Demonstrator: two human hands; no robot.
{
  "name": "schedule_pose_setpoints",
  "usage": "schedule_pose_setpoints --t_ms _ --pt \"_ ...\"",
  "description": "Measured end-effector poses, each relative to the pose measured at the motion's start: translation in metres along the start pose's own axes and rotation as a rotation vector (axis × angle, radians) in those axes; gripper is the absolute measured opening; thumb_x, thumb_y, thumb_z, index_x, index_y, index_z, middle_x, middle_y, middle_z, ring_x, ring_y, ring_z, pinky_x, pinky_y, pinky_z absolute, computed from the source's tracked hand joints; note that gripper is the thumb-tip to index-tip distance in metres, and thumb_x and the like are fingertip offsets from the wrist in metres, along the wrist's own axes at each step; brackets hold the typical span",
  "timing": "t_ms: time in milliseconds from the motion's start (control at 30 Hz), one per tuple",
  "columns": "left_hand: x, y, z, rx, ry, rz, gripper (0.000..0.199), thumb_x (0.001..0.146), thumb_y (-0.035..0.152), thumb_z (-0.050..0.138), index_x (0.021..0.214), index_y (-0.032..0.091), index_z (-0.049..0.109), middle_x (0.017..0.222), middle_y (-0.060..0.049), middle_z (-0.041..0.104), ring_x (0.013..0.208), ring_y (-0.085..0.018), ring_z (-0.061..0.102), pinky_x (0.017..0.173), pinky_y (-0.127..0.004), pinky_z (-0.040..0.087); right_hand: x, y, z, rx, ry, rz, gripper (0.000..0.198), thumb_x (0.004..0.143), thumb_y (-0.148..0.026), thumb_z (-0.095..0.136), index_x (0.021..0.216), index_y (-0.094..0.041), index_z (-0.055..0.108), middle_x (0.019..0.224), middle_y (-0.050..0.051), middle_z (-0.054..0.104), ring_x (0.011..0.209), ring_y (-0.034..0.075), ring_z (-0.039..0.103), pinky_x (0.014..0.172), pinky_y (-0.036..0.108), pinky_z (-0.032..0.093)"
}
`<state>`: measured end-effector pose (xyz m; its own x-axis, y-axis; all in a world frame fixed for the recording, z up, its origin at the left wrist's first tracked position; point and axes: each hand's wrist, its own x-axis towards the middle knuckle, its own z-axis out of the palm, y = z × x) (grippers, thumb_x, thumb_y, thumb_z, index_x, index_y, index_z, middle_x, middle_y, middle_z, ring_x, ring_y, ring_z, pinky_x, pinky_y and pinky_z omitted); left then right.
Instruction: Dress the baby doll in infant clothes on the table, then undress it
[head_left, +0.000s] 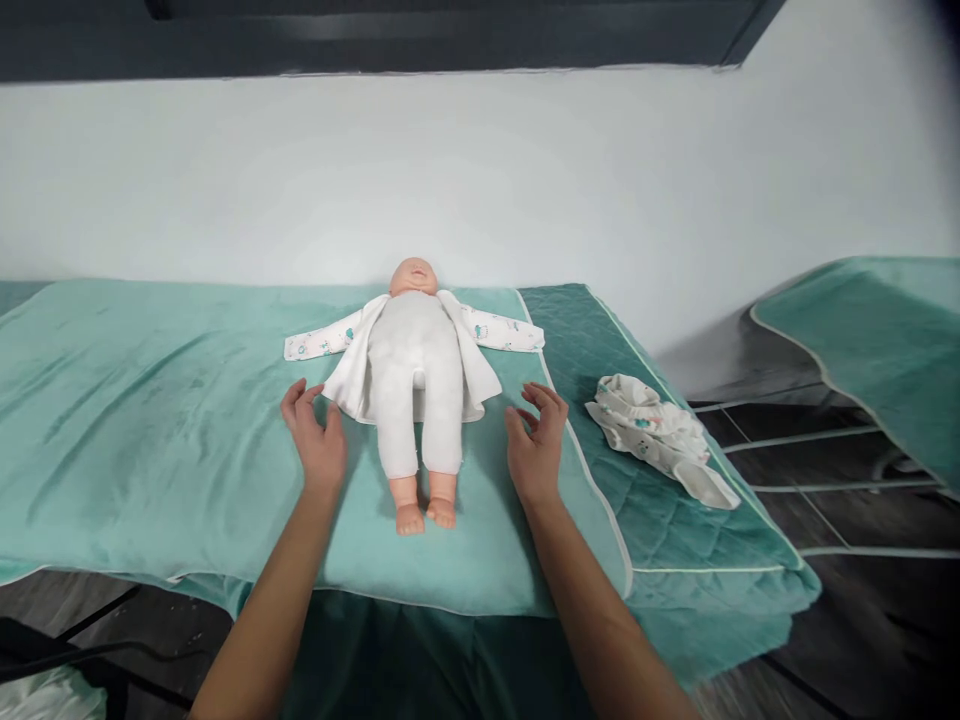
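A baby doll (416, 350) with a white cloth body lies on its back, its head toward the wall and its bare feet toward me. It wears a white printed jacket (480, 380) spread open at the front, both sleeves stretched out to the sides. My left hand (316, 432) is at the jacket's lower left corner, fingers apart and curved; whether it touches the cloth I cannot tell. To the right of the doll's legs, my right hand (538, 440) hovers with its fingers curved and apart, holding nothing.
Under the doll is a light green blanket (172, 430) over a darker quilted bed cover (637, 520). A crumpled white printed garment (660, 435) lies at the right. Beyond the bed's right edge are a metal frame (802, 438) and another green cloth (877, 350). A white wall (375, 170) stands behind.
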<state>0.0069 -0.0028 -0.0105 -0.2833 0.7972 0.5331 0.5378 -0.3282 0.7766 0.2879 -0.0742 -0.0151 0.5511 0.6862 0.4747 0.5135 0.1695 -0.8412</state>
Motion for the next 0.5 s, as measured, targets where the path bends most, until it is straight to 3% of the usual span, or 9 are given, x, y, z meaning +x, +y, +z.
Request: schedule_pose_setpoints --t_ms 100,200,267,367,500 --pt "0.001 -0.002 0.001 0.001 -0.007 0.019 0.028 0.090 0.017 0.058 0.117 0.021 0.059 0.144 -0.013 0.044 0.139 -0.026 0.043 0.118 -0.047 0.036 0.011 0.014 -0.032 -0.233 -0.023 -0.167 0.040 0.092 -0.031 0.056 0.131 -0.022 0.054 0.141 0.016 0.049 0.134 0.028 0.049 0.106 0.052 0.048" --pt "0.002 -0.003 0.002 -0.005 -0.025 0.039 0.027 0.090 0.017 0.057 0.117 0.021 0.060 0.143 -0.013 0.046 0.137 -0.026 0.046 0.117 -0.048 0.038 0.027 0.031 -0.079 -0.552 -0.011 -0.273 0.043 0.092 -0.030 0.054 0.133 -0.017 0.054 0.146 0.020 0.049 0.138 0.033 0.046 0.112 0.055 0.040" --pt "0.002 -0.002 0.002 0.002 -0.033 0.059 0.026 0.091 0.016 0.056 0.116 0.021 0.060 0.141 -0.013 0.048 0.136 -0.026 0.047 0.117 -0.048 0.039 0.040 0.040 -0.111 -0.801 -0.071 -0.263 0.043 0.093 -0.031 0.052 0.133 -0.016 0.055 0.145 0.021 0.052 0.133 0.037 0.049 0.108 0.055 0.041" --pt "0.002 0.002 0.003 0.027 -0.054 0.132 0.025 0.092 0.016 0.054 0.115 0.021 0.061 0.134 -0.013 0.055 0.131 -0.026 0.051 0.114 -0.048 0.041 0.060 0.043 -0.147 -1.100 -0.228 -0.206 0.032 0.095 -0.035 0.050 0.117 -0.017 0.063 0.120 0.021 0.067 0.112 0.038 0.058 0.096 0.052 0.042" --pt "-0.001 0.008 0.006 0.092 -0.252 0.345 0.028 0.094 0.015 0.049 0.119 0.020 0.062 0.121 -0.011 0.067 0.121 -0.026 0.060 0.109 -0.049 0.045 0.085 0.021 -0.162 -1.194 -0.507 -0.204 0.026 0.095 -0.040 0.050 0.098 -0.020 0.065 0.102 0.018 0.069 0.093 0.034 0.061 0.078 0.043 0.039"
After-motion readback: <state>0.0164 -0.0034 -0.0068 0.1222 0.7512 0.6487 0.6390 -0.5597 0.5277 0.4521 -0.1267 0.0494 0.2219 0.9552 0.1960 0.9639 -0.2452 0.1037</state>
